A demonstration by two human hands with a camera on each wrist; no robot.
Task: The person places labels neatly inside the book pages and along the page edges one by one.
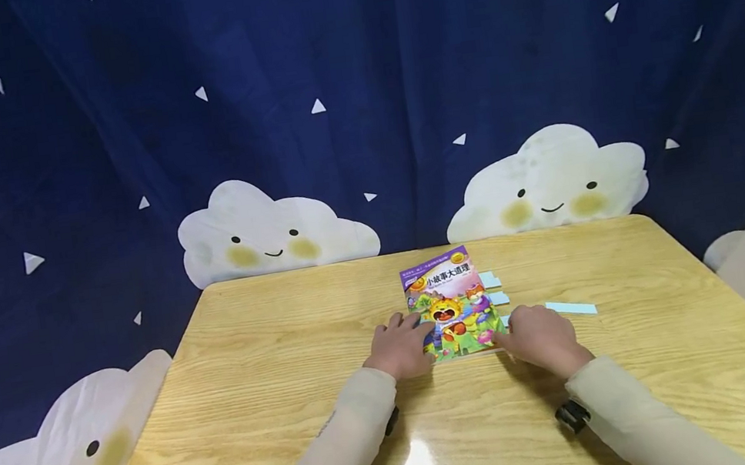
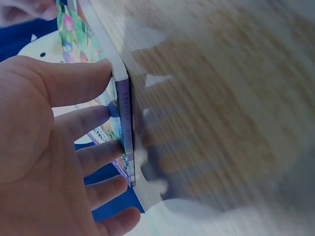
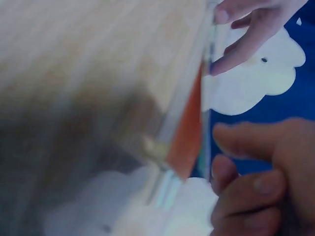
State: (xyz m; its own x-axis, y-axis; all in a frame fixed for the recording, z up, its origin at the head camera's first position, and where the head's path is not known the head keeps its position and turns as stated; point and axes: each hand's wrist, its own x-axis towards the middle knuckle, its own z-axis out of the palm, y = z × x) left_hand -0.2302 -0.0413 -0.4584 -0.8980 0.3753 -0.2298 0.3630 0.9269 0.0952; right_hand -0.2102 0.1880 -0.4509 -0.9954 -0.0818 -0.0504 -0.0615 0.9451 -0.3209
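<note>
A colourful picture book lies closed or nearly so on the wooden table. My left hand rests at its left edge, fingers extended and fingertips on the cover; the left wrist view shows this hand beside the purple spine. At the lower right corner, my right hand has curled fingers, its thumb against the cover. In the right wrist view, thumb and forefinger of the right hand are at the cover's edge, and an orange inner page shows beneath the slightly raised cover.
Light blue paper strips stick out along the book's right side. Another light blue strip lies on the table right of the book. Behind the table hangs a dark blue curtain with white clouds.
</note>
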